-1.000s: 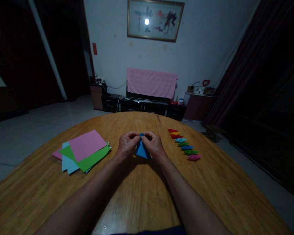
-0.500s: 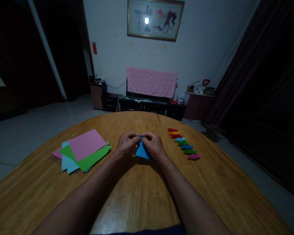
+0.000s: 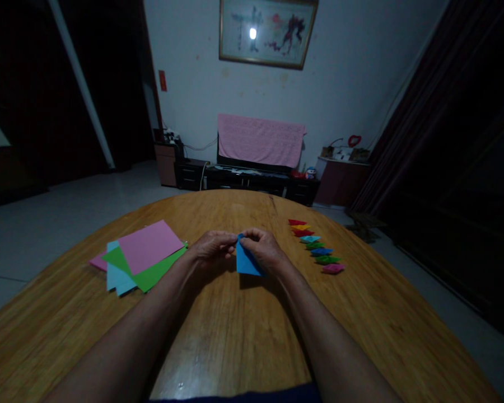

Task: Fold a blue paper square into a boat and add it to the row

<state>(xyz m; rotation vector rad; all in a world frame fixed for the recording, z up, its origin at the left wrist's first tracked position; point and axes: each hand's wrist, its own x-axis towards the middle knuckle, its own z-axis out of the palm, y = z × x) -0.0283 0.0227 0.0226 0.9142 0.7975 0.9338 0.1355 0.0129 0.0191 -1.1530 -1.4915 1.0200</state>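
A folded blue paper [image 3: 246, 262] stands between both hands over the middle of the round wooden table [image 3: 243, 336]. My left hand [image 3: 212, 246] pinches the paper's top corner from the left with fingers closed. From the right, my right hand [image 3: 264, 249] grips the same top edge, its fingers curled over the paper. Both forearms reach in from the near edge.
A stack of coloured sheets [image 3: 145, 260], pink on top over green and light blue, lies to the left. A row of several small folded paper pieces [image 3: 315, 246] runs along the right. Beyond the table stand a low cabinet and a pink-draped screen [image 3: 260, 141].
The blue paper has gone from a pointed triangle shape to a more upright, squarer flap. My left hand has flattened and shifted slightly left; the right hand stays at the top corner.
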